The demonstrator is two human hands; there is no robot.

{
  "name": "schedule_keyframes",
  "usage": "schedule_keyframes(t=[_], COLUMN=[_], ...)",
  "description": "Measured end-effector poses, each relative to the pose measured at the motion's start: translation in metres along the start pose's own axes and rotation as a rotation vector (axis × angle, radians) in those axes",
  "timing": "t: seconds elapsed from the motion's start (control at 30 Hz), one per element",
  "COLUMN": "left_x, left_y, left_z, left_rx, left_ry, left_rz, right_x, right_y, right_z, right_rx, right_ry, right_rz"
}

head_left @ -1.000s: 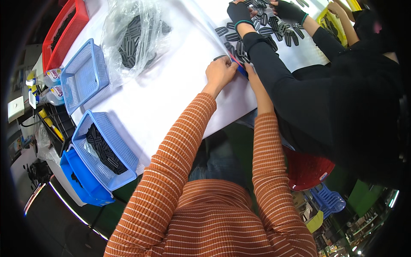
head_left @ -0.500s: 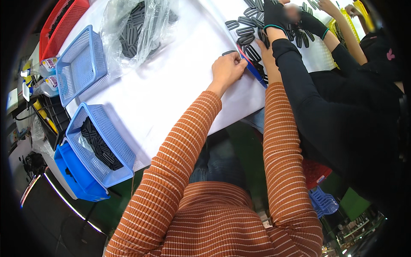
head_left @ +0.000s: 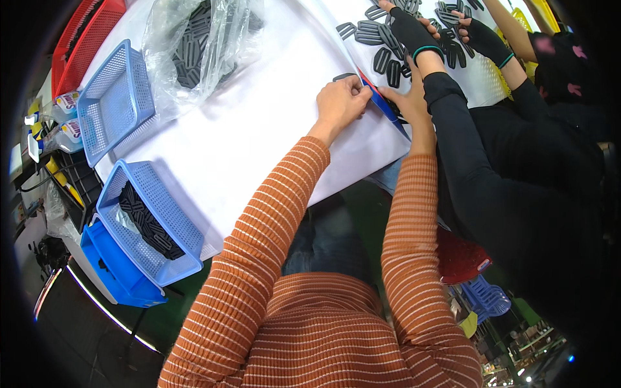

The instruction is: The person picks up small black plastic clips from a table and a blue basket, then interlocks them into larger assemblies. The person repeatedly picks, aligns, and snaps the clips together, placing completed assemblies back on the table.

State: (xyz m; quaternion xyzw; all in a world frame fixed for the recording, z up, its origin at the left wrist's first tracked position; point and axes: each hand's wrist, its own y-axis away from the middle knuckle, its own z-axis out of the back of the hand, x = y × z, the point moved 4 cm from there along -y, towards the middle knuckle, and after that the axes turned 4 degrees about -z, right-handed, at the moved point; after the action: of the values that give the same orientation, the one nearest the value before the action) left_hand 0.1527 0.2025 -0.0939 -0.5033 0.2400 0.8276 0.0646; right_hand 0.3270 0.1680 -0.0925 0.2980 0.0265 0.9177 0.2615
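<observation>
My left hand rests over the white table with its fingers pinched together; what is between the fingertips is hidden. Part of a black slotted plastic buckle shows just beyond its knuckles. To the right, my right hand has its thumb apart from its fingers, close to several loose black slotted buckles. Its fingertips are partly hidden by a co-worker's arm. Between my hands runs a long blue strip with a red part at its far end.
A co-worker's black-gloved hands work among the buckles at right. A clear plastic bag of buckles lies at far left, beside a light-blue basket. Nearer stands another blue basket with black pieces. A red basket is behind.
My right hand has drawn back toward me, its thumb now spread. My left hand stays nearly in place, pinched. The co-worker's gloved hands have shifted, and some buckles lie differently.
</observation>
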Motion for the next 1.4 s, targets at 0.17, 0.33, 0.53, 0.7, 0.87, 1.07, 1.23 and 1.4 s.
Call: schedule_keyframes(t=[0.17,0.33,0.53,0.7,0.87,1.07,1.23,1.4], left_x=[-0.002,-0.002,-0.002,-0.003,-0.003,-0.005,-0.006,-0.014], left_y=[-0.001,-0.001,-0.003,-0.002,-0.003,-0.002,-0.004,-0.012], left_z=[-0.003,0.000,0.000,-0.002,0.000,0.000,0.000,-0.010], left_rx=[0.038,0.038,0.047,0.068,0.063,0.065,0.055,-0.024], left_ry=[0.023,-0.017,-0.038,-0.010,-0.042,-0.015,-0.035,-0.034], left_rz=[0.020,0.020,0.011,0.014,-0.010,-0.007,-0.034,-0.064], right_x=[-0.016,0.001,-0.025,-0.025,-0.008,-0.009,-0.015,-0.012], right_y=[0.006,0.034,0.048,0.018,0.013,0.010,0.012,0.026], right_z=[0.002,0.024,0.017,0.018,0.004,-0.004,0.011,-0.002], right_rx=[-0.142,0.010,-0.009,-0.101,0.013,-0.064,-0.109,0.073], right_ry=[0.068,0.026,0.306,0.395,0.270,0.213,0.236,0.222], right_rz=[-0.048,-0.177,0.056,-0.009,0.026,0.036,-0.050,0.084])
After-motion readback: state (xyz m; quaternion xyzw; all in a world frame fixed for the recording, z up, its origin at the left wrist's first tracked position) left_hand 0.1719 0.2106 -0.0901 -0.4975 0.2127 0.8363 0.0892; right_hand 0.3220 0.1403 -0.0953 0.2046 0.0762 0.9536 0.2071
